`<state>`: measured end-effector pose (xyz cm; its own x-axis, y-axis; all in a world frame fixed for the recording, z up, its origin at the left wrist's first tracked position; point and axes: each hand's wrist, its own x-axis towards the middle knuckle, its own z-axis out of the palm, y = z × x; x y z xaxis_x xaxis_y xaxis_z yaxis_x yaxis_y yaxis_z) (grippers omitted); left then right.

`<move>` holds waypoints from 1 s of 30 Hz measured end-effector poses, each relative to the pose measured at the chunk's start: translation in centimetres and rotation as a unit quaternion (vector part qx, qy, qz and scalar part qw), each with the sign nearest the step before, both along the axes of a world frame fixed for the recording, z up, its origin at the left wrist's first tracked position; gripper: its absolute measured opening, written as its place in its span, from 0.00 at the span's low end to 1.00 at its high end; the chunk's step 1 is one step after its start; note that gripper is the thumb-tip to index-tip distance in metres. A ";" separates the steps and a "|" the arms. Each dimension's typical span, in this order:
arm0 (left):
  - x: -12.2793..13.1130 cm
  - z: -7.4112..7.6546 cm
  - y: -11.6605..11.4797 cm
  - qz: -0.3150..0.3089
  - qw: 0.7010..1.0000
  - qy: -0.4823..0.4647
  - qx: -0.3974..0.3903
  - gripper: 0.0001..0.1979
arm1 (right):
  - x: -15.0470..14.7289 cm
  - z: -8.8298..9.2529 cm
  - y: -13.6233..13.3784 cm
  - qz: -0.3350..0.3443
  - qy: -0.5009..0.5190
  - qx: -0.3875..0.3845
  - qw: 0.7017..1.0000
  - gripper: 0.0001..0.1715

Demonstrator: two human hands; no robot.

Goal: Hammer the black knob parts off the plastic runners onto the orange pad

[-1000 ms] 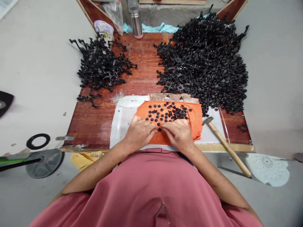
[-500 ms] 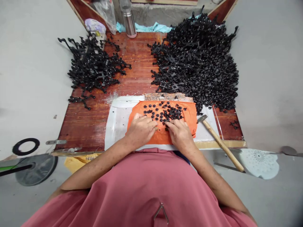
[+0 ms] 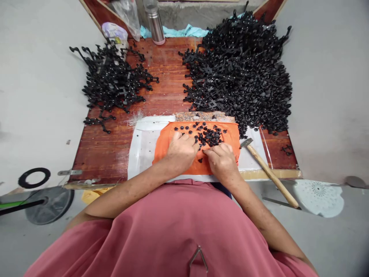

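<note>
Resting on an orange cloth (image 3: 164, 144), both of the person's hands are close together, right in front of the pink shirt (image 3: 178, 231). The left hand (image 3: 181, 152) lies palm down on the cloth with its fingers stretched out flat, and the fingertips touch some little black round bits (image 3: 209, 135). It is not gripping anything. The right hand (image 3: 221, 161) is just beside it, with the fingers bent in and the tips pressed to the cloth at the near edge of the bits. I cannot tell if it pinches one of them.

The little black round bits lie spread over the far half of the orange cloth, with the thickest bunch just past the right hand. The cloth lies on a white sheet (image 3: 141, 148), and the sheet lies on a brown wooden board (image 3: 115, 150).

A hammer (image 3: 269, 175) with a wooden handle lies to the right of the cloth, its head near the cloth's edge. Behind it is a big heap of black plastic pieces (image 3: 245, 73). A smaller heap (image 3: 112, 82) sits on the far left of the board. A shiny metal bottle (image 3: 155, 23) stands upright at the back, next to a blue rag (image 3: 184, 31). On the grey floor lie a black ring (image 3: 34, 177) on the left and a white round thing with holes (image 3: 319, 192) on the right
</note>
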<state>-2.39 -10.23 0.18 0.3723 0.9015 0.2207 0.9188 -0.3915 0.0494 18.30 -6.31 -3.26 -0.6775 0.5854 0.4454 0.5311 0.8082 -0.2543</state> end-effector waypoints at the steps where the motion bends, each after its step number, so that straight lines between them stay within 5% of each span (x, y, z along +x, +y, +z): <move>1: 0.2 -0.1 0.2 -0.001 1.000 0.002 0.000 0.12 | -0.3 0.1 0.0 0.014 -0.006 0.003 1.000 0.15; 6: -0.4 0.2 0.1 0.012 1.000 -0.002 -0.007 0.12 | -0.8 1.0 0.3 0.047 0.024 -0.048 0.997 0.16; 12: -3.1 1.3 -2.6 0.029 0.999 -0.029 0.005 0.12 | 0.9 1.4 -0.5 0.058 0.030 -0.059 0.996 0.12; 20: -3.2 -1.3 -5.7 -0.015 0.997 0.002 0.079 0.11 | 0.2 1.1 -1.5 0.049 -0.035 0.016 0.998 0.09; 30: -2.5 -1.6 -5.2 -0.025 0.998 -0.039 0.049 0.11 | -0.1 0.4 -1.9 0.114 0.003 -0.010 0.993 0.13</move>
